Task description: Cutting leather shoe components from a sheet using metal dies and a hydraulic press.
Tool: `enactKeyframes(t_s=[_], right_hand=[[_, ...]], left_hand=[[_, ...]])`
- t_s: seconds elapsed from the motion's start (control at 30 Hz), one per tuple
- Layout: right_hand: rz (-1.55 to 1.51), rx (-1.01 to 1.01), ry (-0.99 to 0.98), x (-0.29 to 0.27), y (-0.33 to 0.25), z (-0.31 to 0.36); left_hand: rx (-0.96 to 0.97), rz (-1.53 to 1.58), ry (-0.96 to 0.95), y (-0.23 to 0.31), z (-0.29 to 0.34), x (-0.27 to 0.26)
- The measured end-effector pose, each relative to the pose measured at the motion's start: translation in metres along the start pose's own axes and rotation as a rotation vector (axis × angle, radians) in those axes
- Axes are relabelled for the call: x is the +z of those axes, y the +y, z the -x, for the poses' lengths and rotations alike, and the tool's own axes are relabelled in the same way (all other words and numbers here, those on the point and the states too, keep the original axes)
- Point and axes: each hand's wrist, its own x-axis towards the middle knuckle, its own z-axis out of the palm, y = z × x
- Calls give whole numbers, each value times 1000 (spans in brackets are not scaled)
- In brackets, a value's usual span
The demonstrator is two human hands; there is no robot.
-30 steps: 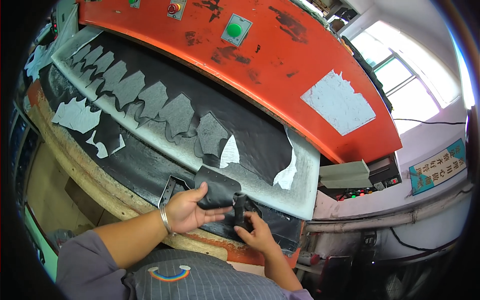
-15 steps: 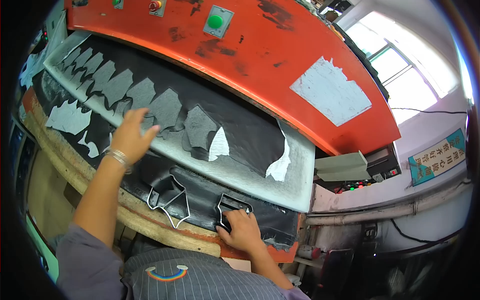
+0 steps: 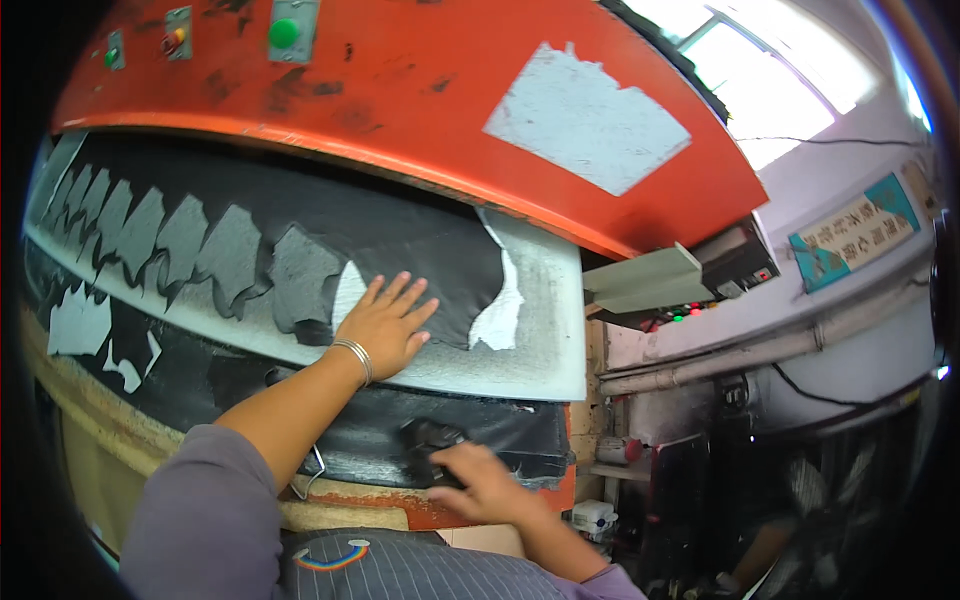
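My left hand point(image 3: 388, 322) lies flat with its fingers spread on a black leather-like sheet point(image 3: 440, 250). That sheet covers much of a pale cutting board point(image 3: 550, 340), and a row of cut-out gaps point(image 3: 230, 250) along its near side shows grey beneath. My right hand point(image 3: 485, 482) grips a dark metal cutting die point(image 3: 432, 440) over the black front ledge; motion blurs both. Another cutting die point(image 3: 312, 472) stands on the ledge, mostly hidden behind my left forearm.
Above the board hangs the press's orange beam point(image 3: 400, 130), with a green button point(image 3: 284, 34) and a red knob point(image 3: 174, 40). White scraps point(image 3: 80, 320) lie on the ledge point(image 3: 520, 430) at left. A control box point(image 3: 735, 265) stands at the right.
My left hand has moved right and come down flat on the sheet. My right hand has shifted the cutting die slightly. The view has turned rightward.
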Motion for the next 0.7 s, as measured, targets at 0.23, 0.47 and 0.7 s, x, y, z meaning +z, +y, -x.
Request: enactKeyframes(t_s=[0.23,0.47,0.7], right_hand=[[664,-330,20,-110,60,-105],[877,-516,-161,-138,88,-167],[17,3,385,-120,157,-138]], left_hand=[[94,237,219,-11,19,1],[-115,395,302,-3,17,-9],[-143,401,170,8,-3,-11]])
